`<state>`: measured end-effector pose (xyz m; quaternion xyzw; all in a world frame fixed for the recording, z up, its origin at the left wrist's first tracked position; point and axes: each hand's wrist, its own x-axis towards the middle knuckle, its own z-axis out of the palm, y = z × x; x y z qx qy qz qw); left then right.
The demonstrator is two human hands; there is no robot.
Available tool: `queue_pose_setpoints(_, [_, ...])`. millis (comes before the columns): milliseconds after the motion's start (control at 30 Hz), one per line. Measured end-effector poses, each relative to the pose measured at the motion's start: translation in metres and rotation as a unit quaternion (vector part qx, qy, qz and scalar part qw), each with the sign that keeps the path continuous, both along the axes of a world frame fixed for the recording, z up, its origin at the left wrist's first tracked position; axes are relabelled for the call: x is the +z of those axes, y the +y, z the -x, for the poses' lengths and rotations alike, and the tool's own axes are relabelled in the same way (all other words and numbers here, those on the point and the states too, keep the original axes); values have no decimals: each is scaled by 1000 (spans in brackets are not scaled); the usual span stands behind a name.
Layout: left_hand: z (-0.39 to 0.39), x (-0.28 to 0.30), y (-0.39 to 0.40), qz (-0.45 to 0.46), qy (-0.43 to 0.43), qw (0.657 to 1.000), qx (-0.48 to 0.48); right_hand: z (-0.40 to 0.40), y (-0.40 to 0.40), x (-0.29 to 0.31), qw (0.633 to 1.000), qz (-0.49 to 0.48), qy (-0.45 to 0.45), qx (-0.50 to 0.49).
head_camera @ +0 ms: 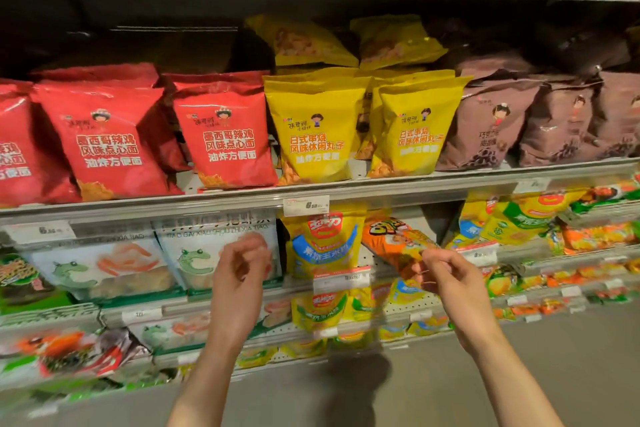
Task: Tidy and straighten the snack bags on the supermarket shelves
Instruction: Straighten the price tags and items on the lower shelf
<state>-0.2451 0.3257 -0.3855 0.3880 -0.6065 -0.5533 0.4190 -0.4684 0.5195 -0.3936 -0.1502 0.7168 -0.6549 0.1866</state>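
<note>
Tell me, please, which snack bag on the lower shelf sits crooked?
The orange bag, tilted diagonally beside the upright yellow-and-blue bag; the right hand touches its lower end.

Front row: three red bags (110,146), two yellow bags (313,135), three brown bags (491,128).

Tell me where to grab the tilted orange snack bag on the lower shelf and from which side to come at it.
Grip the orange snack bag by its lower end, coming from the front right. It lies tilted, top leaning left toward the yellow and blue bag, so that lower corner juts out toward the aisle. The right hand is already at that corner; whether it actually pinches it is unclear.
</note>
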Motion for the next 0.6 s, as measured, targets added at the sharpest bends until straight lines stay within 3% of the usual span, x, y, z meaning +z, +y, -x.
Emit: queue_pose_setpoints(600, [146,-50,85,-94,-23,990,106,168,33,-42,990,-78,13,117])
